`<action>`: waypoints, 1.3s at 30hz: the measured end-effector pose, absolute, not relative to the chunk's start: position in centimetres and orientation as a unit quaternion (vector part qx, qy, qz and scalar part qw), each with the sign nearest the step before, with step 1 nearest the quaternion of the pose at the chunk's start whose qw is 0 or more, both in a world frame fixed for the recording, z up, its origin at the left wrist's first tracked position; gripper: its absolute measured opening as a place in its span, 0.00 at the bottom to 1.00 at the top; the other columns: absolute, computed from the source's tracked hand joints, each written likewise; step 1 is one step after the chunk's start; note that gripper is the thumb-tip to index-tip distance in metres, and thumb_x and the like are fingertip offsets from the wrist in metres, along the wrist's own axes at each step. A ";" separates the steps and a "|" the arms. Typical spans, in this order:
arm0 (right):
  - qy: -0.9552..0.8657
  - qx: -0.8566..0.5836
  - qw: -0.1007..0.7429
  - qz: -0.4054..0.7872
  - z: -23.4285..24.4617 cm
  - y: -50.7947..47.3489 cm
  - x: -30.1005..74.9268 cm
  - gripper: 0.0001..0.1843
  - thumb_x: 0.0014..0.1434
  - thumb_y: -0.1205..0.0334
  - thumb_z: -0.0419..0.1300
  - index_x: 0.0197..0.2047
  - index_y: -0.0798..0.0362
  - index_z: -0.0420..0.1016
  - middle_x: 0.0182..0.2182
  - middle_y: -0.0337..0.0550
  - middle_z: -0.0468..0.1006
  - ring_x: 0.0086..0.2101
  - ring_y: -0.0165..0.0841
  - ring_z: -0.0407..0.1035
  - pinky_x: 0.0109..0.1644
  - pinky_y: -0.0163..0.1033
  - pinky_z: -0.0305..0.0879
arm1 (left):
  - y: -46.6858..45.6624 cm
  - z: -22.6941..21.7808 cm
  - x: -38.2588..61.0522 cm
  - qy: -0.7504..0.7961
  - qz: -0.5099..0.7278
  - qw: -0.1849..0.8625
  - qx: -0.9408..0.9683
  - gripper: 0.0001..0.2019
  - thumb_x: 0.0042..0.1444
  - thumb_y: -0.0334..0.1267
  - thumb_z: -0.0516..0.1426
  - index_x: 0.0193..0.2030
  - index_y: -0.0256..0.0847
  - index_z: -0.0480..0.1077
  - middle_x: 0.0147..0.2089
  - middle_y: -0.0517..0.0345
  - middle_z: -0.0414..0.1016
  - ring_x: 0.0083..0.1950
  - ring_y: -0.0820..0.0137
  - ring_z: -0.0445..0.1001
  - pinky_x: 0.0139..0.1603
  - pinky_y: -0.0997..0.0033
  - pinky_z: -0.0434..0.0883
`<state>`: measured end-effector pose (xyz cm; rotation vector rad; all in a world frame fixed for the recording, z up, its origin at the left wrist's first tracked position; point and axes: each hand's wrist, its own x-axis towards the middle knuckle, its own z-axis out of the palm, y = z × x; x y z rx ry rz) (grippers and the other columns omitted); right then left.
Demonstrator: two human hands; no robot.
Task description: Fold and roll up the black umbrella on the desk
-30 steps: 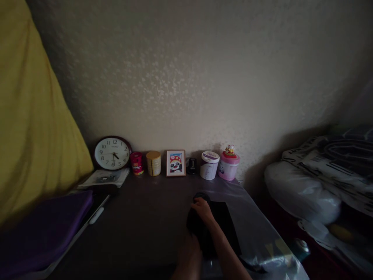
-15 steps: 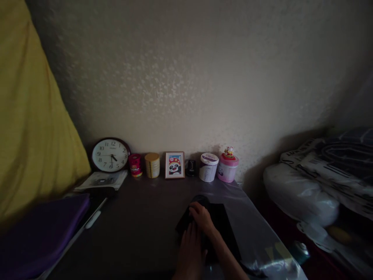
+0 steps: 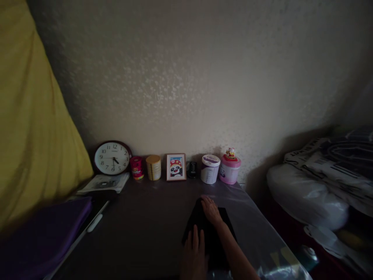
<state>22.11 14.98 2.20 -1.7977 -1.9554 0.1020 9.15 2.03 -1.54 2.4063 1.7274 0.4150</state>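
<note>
A black, flat piece that looks like folded cloth [image 3: 217,249] lies on the table in front of me; its exact kind is too dark to make out. My right hand [image 3: 211,210] rests on its far end, fingers stretched forward and slightly bent over the edge. Nearer to me, my left hand [image 3: 194,252] lies palm down at the cloth's left side with its fingers spread. Neither hand visibly grips anything. The near end of the cloth is partly hidden by my arms.
Along the wall stand a clock [image 3: 113,158], a red tub [image 3: 136,168], a yellow-lidded canister [image 3: 153,168], a panda picture frame [image 3: 176,167], a white tub [image 3: 210,169] and a pink tub [image 3: 229,171]. A purple padded item [image 3: 49,233] lies left; bagged bedding [image 3: 305,194] is at right.
The dark rounded bunch beyond my right hand is gone, and the cloth's far end now lies flat and pointed. My right hand has moved right; my left fingers have spread and drawn slightly nearer.
</note>
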 end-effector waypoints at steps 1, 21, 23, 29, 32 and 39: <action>-0.707 -0.665 0.237 0.038 2.6 15.1 22.3 0.19 0.61 0.64 0.44 0.53 0.52 0.67 0.54 0.47 0.68 0.55 0.36 0.59 0.58 0.45 0.52 | 2.0 -1.4 9.4 0.589 0.127 0.085 0.793 0.31 0.54 0.36 0.51 0.64 0.44 0.45 0.67 0.50 0.41 0.64 0.55 0.52 0.59 0.56 0.59; -0.663 -0.700 0.256 -0.070 3.3 14.1 25.0 0.18 0.58 0.64 0.47 0.49 0.56 0.69 0.52 0.53 0.69 0.51 0.40 0.62 0.54 0.44 0.55 | 1.3 -1.3 10.7 0.646 0.103 0.052 0.755 0.30 0.54 0.30 0.48 0.63 0.48 0.44 0.66 0.49 0.46 0.58 0.51 0.62 0.54 0.49 0.64; -0.636 -0.717 0.268 -0.098 3.3 12.5 26.9 0.19 0.57 0.65 0.47 0.50 0.59 0.68 0.50 0.55 0.70 0.50 0.40 0.63 0.54 0.43 0.55 | 1.1 -1.2 10.6 0.635 0.118 0.055 0.762 0.30 0.55 0.30 0.47 0.64 0.47 0.44 0.67 0.48 0.46 0.58 0.52 0.62 0.53 0.53 0.65; -0.566 -0.776 0.279 0.018 3.3 6.4 29.1 0.20 0.57 0.52 0.47 0.45 0.54 0.69 0.38 0.49 0.77 0.40 0.39 0.71 0.42 0.39 0.62 | 0.4 -0.7 9.8 0.613 0.141 0.052 0.776 0.28 0.58 0.32 0.45 0.65 0.41 0.41 0.67 0.45 0.41 0.59 0.54 0.61 0.53 0.57 0.66; -0.566 -0.777 0.266 0.070 3.6 4.7 28.5 0.20 0.57 0.50 0.46 0.45 0.51 0.69 0.37 0.47 0.78 0.38 0.39 0.72 0.39 0.39 0.62 | 0.2 -0.1 9.7 0.612 0.130 0.049 0.778 0.26 0.59 0.32 0.43 0.64 0.37 0.43 0.67 0.43 0.43 0.59 0.55 0.61 0.52 0.59 0.66; -0.569 -0.794 0.205 0.066 3.8 4.3 27.9 0.22 0.57 0.49 0.46 0.48 0.52 0.67 0.41 0.51 0.77 0.42 0.43 0.71 0.40 0.41 0.62 | 0.0 0.7 9.1 0.595 0.134 0.095 0.787 0.28 0.58 0.34 0.44 0.65 0.36 0.40 0.67 0.42 0.40 0.62 0.56 0.57 0.57 0.58 0.60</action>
